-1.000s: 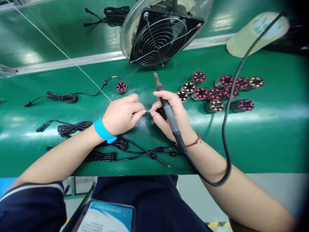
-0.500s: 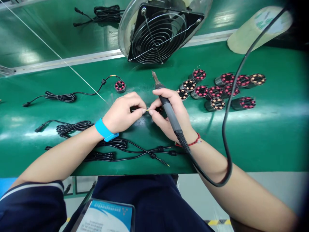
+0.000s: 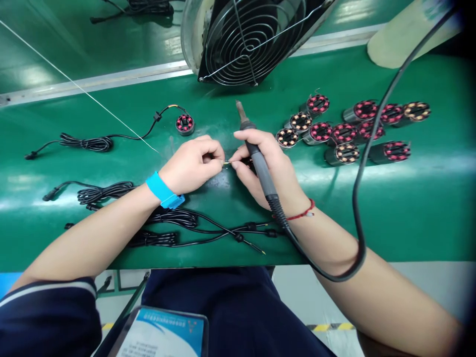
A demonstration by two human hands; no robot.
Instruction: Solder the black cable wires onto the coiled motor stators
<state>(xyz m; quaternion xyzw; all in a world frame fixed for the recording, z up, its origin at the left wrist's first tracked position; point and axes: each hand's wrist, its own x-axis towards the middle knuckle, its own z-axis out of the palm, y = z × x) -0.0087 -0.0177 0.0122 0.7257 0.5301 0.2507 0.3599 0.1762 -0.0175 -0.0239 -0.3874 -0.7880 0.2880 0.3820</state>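
- Green surface below; above it, a thin wire between both hands' fingertips.
- Left hand: grip pinched narrow on the wire.
- Right hand: grip narrow at the wire's other end, also holding a soldering iron.
- Near the left hand: one ring-shaped coil.
- Farther right: clustered coils.
- Behind: a fan.

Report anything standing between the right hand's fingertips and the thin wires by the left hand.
Nothing visible: the right hand is right at the wires, beside the left hand; the soldering iron it holds points away from them.
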